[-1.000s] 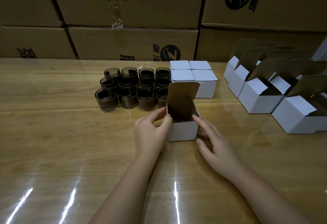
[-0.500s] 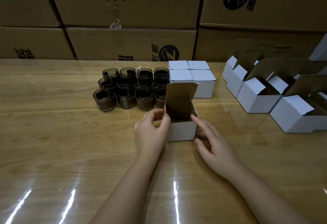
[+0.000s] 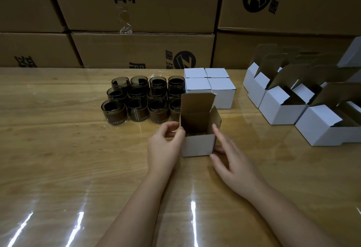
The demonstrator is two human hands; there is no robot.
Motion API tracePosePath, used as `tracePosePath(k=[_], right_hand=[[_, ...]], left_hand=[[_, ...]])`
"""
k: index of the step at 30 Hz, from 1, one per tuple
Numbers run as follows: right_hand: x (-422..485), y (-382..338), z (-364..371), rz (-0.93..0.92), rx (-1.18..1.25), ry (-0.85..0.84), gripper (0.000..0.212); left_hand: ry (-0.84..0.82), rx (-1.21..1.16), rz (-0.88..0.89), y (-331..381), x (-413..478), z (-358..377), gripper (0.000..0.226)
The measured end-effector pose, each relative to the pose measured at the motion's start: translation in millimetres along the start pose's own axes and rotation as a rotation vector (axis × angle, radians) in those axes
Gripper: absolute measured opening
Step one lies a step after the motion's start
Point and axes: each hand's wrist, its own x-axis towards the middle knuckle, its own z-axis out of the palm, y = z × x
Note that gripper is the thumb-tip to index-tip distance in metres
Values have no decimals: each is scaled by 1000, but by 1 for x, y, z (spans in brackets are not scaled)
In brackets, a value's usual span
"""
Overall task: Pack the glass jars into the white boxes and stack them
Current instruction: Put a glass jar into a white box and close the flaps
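– White box (image 3: 198,146) on the table (image 3: 58,149), lid (image 3: 197,102) up. Why?
– Ready for closing, probably. Jars (image 3: 144,98) clustered just behind.
– Left hand (image 3: 165,145)?
– Pinching its left edge. Right hand (image 3: 232,160) flat, relaxed, steadying the right wall.

1. One head-worn wide-angle view, facing forward and down across the table (image 3: 58,149).
2. Near: left hand (image 3: 164,145), right hand (image 3: 232,160) on white box (image 3: 198,146) mid-frame; arms enter bottom edge; cartons (image 3: 136,2) fill top.
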Motion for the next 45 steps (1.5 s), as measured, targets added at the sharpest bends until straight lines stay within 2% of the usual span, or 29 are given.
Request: tracePosePath(k=[7,11,18,29,35,38,45], right_hand=[[-3,2,0,70,69,82,88],[-3,3,1,81,99,67,88],[-2,7,-1,146,193,64,73],[0,3,-4,188,211,71,65],[2,-5,-7,55,-17,223,49],[3,-4,-7,36,-28,188,50],[1,3,-6,50,131,84,62]], left_hand=[[11,3,-3,-2,0,1,27],[8,-9,8,-2,1,1,20],[11,7,-3,-4,1,1,12],[16,43,3,-3,-1,1,10],[8,67,12,0,-2,1,8],[6,64,7,0,-2,1,9],[-5,68,0,1,-2,0,12]])
